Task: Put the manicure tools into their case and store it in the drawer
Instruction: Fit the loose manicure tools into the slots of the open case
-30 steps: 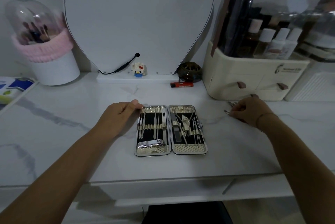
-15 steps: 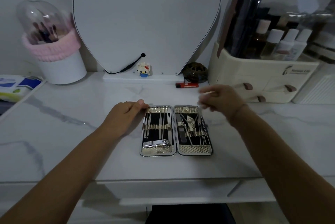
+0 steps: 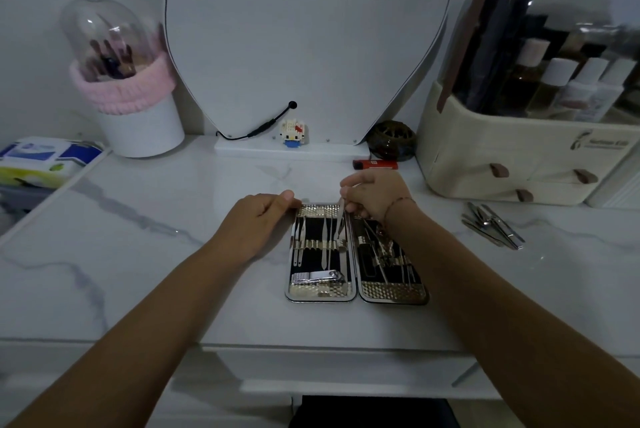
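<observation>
The manicure case (image 3: 393, 293) lies open flat on the marble tabletop, both halves holding several steel tools under straps, with a nail clipper (image 3: 317, 277) low in the left half. My left hand (image 3: 258, 214) holds the case's top-left corner. My right hand (image 3: 372, 195) hovers over the case's top edge and pinches a thin steel tool (image 3: 340, 218), its tip pointing down into the left half. Several loose tools (image 3: 491, 225) lie in a pile on the tabletop to the right.
A cream cosmetic organizer (image 3: 512, 157) with small drawers stands at the right. A mirror (image 3: 304, 32), a brush holder (image 3: 128, 88), a red lighter (image 3: 374, 164), a small figurine (image 3: 293, 132) and a wipes pack (image 3: 41, 159) line the back. A drawer front (image 3: 339, 367) lies under the table edge.
My right hand left the loose tool pile at the right, carried one thin tool leftward, and now holds it over the case's left half. My left hand stayed at the corner.
</observation>
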The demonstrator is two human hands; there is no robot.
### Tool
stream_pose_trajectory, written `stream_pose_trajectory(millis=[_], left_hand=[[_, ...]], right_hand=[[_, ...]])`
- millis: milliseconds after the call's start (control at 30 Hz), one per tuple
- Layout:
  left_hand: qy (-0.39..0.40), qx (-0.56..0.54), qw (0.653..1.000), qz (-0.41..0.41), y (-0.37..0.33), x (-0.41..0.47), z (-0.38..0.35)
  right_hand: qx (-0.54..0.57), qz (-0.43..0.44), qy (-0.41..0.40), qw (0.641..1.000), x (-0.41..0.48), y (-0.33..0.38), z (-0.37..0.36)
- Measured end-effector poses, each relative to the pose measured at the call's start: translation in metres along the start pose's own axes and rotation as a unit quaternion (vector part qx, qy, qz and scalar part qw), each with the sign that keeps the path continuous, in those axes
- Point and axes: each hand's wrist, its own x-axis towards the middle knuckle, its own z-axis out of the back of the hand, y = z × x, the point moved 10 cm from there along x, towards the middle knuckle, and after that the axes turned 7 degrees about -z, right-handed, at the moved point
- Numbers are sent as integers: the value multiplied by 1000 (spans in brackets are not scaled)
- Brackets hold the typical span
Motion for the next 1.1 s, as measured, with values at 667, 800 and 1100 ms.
stream_pose_trajectory(millis=[667, 800, 1100], left_hand=[[7, 12, 1000, -10, -1, 0, 0], [7, 14, 1000, -12, -2, 0, 0], [12, 6, 1000, -7, 2, 0, -1]], right_hand=[[-162, 66, 45, 984, 10, 5, -14], [-185, 91, 32, 978, 12, 11, -17], [-229, 133, 25, 964, 6, 11, -19]])
